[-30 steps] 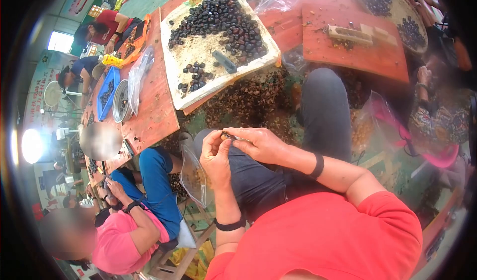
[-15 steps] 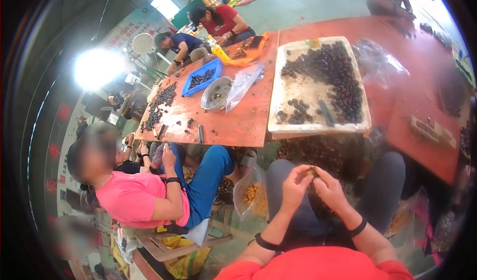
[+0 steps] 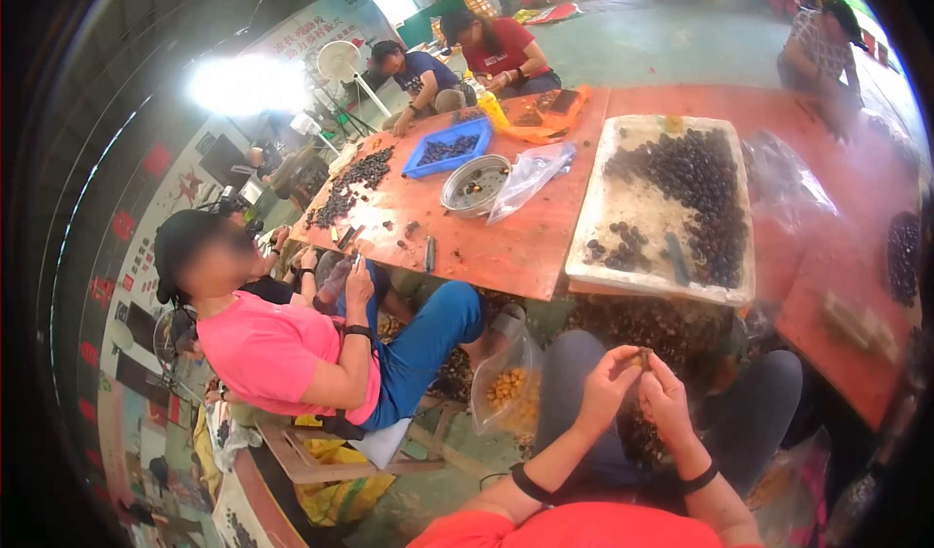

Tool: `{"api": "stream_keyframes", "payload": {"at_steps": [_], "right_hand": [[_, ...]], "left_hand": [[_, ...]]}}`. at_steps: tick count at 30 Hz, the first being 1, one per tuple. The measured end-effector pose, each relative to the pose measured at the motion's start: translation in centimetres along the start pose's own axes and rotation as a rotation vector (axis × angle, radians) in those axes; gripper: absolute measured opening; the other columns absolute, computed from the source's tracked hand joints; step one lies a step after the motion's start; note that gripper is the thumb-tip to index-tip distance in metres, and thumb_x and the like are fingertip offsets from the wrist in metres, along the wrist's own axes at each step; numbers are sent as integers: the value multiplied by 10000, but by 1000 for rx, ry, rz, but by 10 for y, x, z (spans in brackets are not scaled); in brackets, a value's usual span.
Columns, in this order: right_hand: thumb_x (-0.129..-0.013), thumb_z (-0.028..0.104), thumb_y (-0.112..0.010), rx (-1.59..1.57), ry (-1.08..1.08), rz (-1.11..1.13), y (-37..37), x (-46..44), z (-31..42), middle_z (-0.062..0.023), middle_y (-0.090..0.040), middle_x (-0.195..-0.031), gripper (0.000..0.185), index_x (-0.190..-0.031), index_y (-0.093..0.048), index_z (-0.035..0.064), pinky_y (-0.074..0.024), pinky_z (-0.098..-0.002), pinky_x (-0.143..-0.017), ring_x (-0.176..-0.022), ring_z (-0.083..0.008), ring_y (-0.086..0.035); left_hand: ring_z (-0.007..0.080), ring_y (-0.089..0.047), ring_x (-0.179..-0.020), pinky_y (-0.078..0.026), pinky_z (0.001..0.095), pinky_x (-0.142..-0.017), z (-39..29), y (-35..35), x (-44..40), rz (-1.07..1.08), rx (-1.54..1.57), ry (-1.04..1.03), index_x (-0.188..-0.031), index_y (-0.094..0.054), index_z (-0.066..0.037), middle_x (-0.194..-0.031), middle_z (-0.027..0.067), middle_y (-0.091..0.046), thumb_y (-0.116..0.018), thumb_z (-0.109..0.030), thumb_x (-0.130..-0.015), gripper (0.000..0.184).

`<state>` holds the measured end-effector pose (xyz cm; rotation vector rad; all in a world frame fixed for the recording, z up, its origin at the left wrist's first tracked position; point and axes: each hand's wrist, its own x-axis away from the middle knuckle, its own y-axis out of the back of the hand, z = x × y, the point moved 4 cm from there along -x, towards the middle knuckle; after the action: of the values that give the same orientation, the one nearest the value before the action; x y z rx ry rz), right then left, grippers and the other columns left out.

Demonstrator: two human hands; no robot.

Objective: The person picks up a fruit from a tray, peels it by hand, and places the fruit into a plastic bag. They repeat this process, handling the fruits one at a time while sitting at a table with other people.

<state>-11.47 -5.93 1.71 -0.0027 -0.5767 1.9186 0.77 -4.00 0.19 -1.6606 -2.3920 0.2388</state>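
Note:
My left hand (image 3: 610, 385) and my right hand (image 3: 665, 397) meet above my lap, fingertips pinched together. Between them is a small brown nut-like piece (image 3: 639, 357), partly covered by the fingers; its exact kind is too small to tell. Just beyond my knees, a white foam tray (image 3: 630, 203) rests on the table's edge. Dark round nuts (image 3: 696, 174) fill much of its right side, and a grey strip-like tool (image 3: 677, 258) lies among them. Left of my knee hangs a clear plastic bag (image 3: 484, 402) with yellow kernels (image 3: 508, 388) inside.
On the reddish table (image 3: 477, 256) stand a blue basket (image 3: 420, 167), a round metal bowl (image 3: 452, 203) and a clear bag (image 3: 530, 180). A person in pink (image 3: 282, 358) sits at my left. Others work at the far side. Shell bits cover the floor under the table.
The view has shifted, so the table and tray appear lower and further right. My hands stay together at the small brown piece. The person in pink still holds their hands up.

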Motion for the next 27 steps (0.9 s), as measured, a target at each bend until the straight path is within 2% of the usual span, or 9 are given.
{"api": "stream_keyframes", "payload": {"at_steps": [9,11,13,16,19,20,22,26,27], "right_hand": [[-932,96,-483,60,54,-17,7,-8,-2,43,-521,-756,402,-1319,-508,-9,-368,-199,-503,-584,-34,-448],[-942,93,-481,130,209,-55,12,-14,-10,37,-531,-771,382,-1308,-522,-7,-332,-180,-475,-575,-20,-439],[-955,96,-471,-185,60,-24,8,-13,-5,47,-503,-748,394,-1338,-498,9,-287,-169,-441,-547,-9,-403],[-970,128,-474,-306,62,34,16,-10,-4,71,-410,-697,453,-1410,-412,37,-260,-179,-431,-524,-23,-339],[-948,145,-526,-83,139,60,19,-5,6,58,-505,-774,451,-1372,-454,14,-385,-202,-544,-628,-39,-446],[-926,158,-562,151,310,33,22,-6,8,19,-550,-765,478,-1368,-453,12,-426,-237,-576,-632,-76,-477],[-907,161,-580,413,304,49,21,0,23,-70,-587,-766,490,-1357,-459,11,-457,-276,-614,-639,-119,-519],[-891,166,-598,500,252,63,22,-3,28,-164,-632,-830,496,-1345,-469,13,-488,-322,-654,-686,-207,-616],[-888,168,-600,550,378,34,22,-5,27,-175,-648,-872,498,-1343,-468,14,-499,-353,-676,-750,-258,-641]], "left_hand": [[98,-584,-982,-469,237,-860,2,-4,-3,1,32,49,-1166,-574,-8,-1091,44,-626,-610,-43,-900,270],[92,-583,-947,-483,236,-825,3,-5,-4,7,58,39,-1186,-553,-25,-1081,34,-618,-594,-43,-913,277],[86,-579,-906,-492,223,-779,-9,-13,-6,-12,173,72,-1150,-561,-49,-1044,20,-613,-597,-65,-908,245],[125,-602,-919,-510,250,-835,-34,-26,-4,39,126,16,-1103,-569,-18,-1061,70,-611,-560,10,-894,211],[179,-586,-1046,-496,312,-953,-27,-21,-8,47,213,53,-1167,-559,-1,-1187,111,-575,-544,65,-889,286],[173,-587,-1032,-498,305,-934,-21,-16,-11,50,289,38,-1189,-547,4,-1152,96,-582,-555,69,-886,311],[163,-584,-1016,-501,298,-896,-14,-12,-11,77,220,48,-1193,-542,10,-1123,82,-588,-558,73,-884,316],[152,-584,-996,-496,285,-861,-13,-11,-13,59,-31,1,-1193,-544,13,-1108,73,-595,-562,75,-882,318],[146,-583,-995,-490,275,-864,-14,-11,-13,64,-63,-29,-1183,-553,16,-1116,73,-594,-565,74,-881,308]]}}
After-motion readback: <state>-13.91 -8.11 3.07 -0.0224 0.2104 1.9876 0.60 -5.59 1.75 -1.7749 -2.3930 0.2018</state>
